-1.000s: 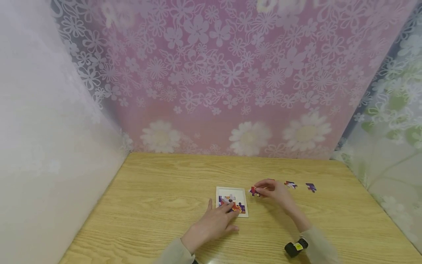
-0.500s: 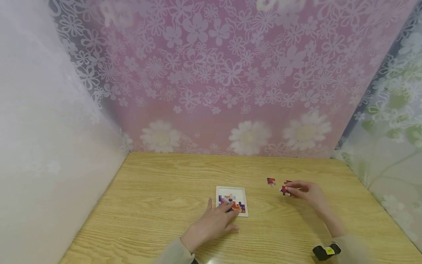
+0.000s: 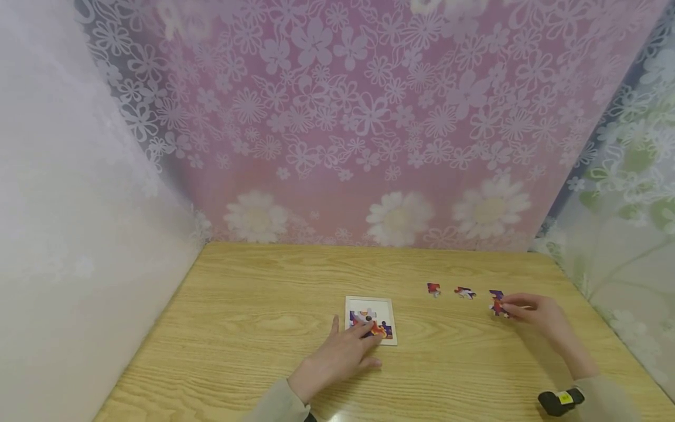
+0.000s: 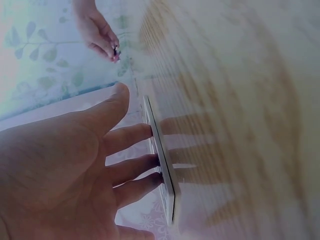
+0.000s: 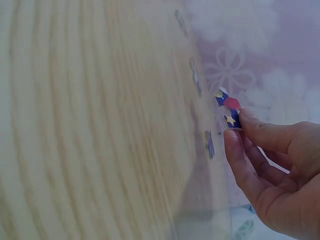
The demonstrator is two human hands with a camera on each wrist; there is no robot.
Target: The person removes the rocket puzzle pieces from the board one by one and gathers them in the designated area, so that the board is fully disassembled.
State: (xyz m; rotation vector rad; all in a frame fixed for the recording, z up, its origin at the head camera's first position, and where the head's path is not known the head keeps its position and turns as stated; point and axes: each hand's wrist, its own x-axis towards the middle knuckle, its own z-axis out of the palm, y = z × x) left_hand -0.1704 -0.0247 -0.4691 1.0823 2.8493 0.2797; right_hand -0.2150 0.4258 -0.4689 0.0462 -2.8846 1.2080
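My left hand [image 3: 340,357] lies with straight, spread fingers on a small white-framed puzzle tray [image 3: 392,305], whose lower part holds several joined pieces [image 3: 364,317]. In the left wrist view its fingertips touch the face of the puzzle tray [image 4: 162,165]. My right hand [image 3: 543,316] pinches a red and dark blue puzzle piece [image 3: 497,308] between thumb and fingers, held above the table. A yellow star shows on that puzzle piece [image 5: 231,112] in the right wrist view. Just behind it lies a purple puzzle piece [image 3: 495,293], partly covered in the head view.
Two more loose pieces lie to the left of the right hand, a red piece [image 3: 434,289] and a white and purple piece [image 3: 465,292]. The wooden table [image 3: 263,299] meets a flowered pink backdrop [image 3: 337,146] at its far edge. Pale side panels flank it.
My right hand has moved to the right, carrying the red and blue puzzle piece past the loose pieces, which it uncovers. The left hand has stayed on the puzzle tray.
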